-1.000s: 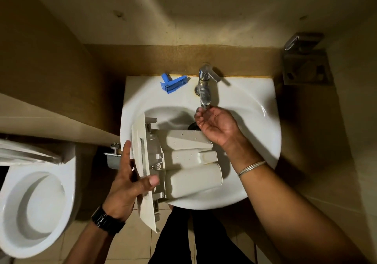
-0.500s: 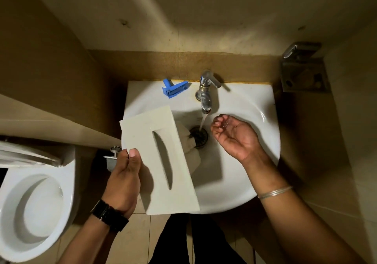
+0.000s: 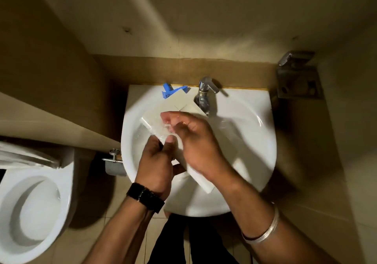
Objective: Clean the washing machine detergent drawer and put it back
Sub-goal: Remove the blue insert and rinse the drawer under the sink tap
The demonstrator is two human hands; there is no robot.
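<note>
Both hands work the detergent drawer point(image 3: 179, 104) over the sink point(image 3: 255, 141): left hand point(image 3: 157, 161) fingers clamp its edge, right hand point(image 3: 195, 139) fingers curl, scrubbing; refitting remains.

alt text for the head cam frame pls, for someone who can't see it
Seen from above, a person's left hand grips a white detergent drawer over a white sink while the right hand rubs its wet face near the chrome tap. A blue plastic part lies on the sink's back rim; a toilet stands at lower left.
</note>
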